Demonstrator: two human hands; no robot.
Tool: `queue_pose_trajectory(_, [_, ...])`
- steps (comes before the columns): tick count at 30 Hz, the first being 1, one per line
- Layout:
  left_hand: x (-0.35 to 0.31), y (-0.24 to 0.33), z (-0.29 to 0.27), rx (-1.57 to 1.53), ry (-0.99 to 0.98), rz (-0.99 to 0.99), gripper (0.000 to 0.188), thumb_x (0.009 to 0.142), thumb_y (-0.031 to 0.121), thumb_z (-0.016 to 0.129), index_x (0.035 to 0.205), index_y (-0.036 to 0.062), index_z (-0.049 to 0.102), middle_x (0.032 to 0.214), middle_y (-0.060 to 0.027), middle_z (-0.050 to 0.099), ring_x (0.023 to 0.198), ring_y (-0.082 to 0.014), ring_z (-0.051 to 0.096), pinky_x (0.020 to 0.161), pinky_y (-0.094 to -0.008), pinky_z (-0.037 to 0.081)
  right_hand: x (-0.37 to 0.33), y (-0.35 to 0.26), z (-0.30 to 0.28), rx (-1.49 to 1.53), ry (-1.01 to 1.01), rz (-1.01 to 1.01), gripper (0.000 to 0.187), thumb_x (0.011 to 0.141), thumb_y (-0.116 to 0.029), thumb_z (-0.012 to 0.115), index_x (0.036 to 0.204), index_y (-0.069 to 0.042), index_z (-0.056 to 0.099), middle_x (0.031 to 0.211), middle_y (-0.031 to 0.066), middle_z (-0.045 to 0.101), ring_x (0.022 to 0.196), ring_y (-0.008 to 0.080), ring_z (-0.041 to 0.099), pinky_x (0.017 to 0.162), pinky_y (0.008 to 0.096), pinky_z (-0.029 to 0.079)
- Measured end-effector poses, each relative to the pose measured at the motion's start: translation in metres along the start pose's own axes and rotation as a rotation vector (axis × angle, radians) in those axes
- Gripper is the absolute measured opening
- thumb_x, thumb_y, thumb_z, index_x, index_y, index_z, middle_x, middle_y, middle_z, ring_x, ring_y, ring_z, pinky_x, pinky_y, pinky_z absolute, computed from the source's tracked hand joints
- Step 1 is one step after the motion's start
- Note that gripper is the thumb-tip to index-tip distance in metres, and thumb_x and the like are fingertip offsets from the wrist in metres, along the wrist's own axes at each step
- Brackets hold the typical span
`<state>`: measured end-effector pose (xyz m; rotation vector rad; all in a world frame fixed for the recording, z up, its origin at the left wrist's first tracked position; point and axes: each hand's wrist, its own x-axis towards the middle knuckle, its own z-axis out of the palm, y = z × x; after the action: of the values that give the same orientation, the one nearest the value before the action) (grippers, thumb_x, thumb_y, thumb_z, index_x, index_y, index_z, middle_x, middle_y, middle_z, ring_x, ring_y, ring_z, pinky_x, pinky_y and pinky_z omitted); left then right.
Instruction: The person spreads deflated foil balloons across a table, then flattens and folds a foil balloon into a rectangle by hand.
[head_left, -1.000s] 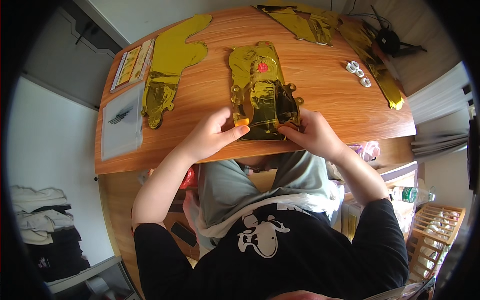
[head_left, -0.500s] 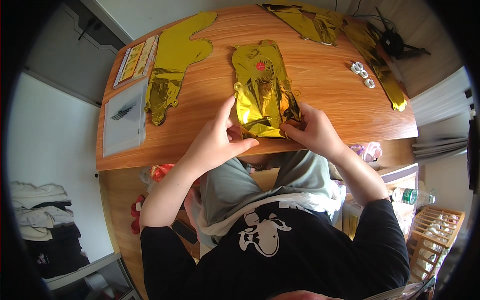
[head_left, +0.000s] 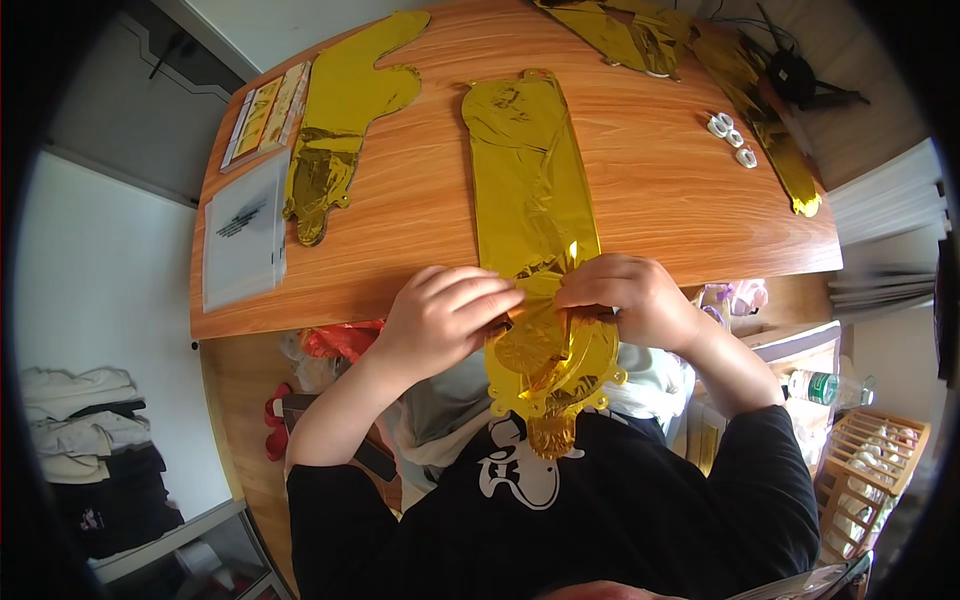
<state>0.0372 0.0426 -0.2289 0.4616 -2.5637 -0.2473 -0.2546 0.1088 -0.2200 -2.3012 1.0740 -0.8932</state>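
A flat gold foil balloon (head_left: 535,190) lies lengthwise on the table in front of me. Its near part hangs over the table's front edge toward my lap, with a wavy, tabbed outline and a rounded tip at the bottom. My left hand (head_left: 440,322) has its fingers closed at the foil's left side, near the edge. On the right side, my right hand (head_left: 640,298) pinches creased foil between thumb and fingers. Small crumples run across the foil between both hands. The fingertips of the left hand are partly blurred.
On the wooden table (head_left: 400,190), another gold foil balloon (head_left: 335,120) lies left, beside a printed packet (head_left: 265,115) and a clear plastic sleeve (head_left: 245,235). More gold foil (head_left: 640,45) stretches along the far right edge, near small white rolls (head_left: 733,135) and a black device with antennas (head_left: 790,75).
The folded balloon has been opened out: its near part now hangs past the table edge toward me. Both hands have come nearer to my body, and the red round sticker no longer shows.
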Motion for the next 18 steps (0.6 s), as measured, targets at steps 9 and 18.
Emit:
queue_pose_trajectory(9, [-0.009,0.012,0.01,0.135,0.059,-0.048,0.028,0.084,0.016,0.077,0.112,0.0161,0.079,0.114,0.0018,0.076,0.111,-0.0201,0.07,0.101,-0.0403,0.052,0.002,0.001,0.003,-0.037,0.025,-0.07,0.029,0.068,-0.001,0.08,0.096,-0.008,0.079,0.1,0.0039,0.077,0.098,0.0264,0.073,0.084,0.0387,0.061])
queue_pose_trajectory(18, [-0.007,0.012,0.013,-0.008,0.131,-0.179,0.03,0.093,0.028,0.072,0.12,0.0149,0.074,0.112,-0.0026,0.079,0.105,-0.0217,0.075,0.099,-0.0433,0.055,-0.001,0.005,0.004,0.026,0.043,0.033,0.033,0.071,0.004,0.074,0.103,-0.005,0.075,0.098,0.0098,0.077,0.091,0.0306,0.074,0.081,0.0403,0.06])
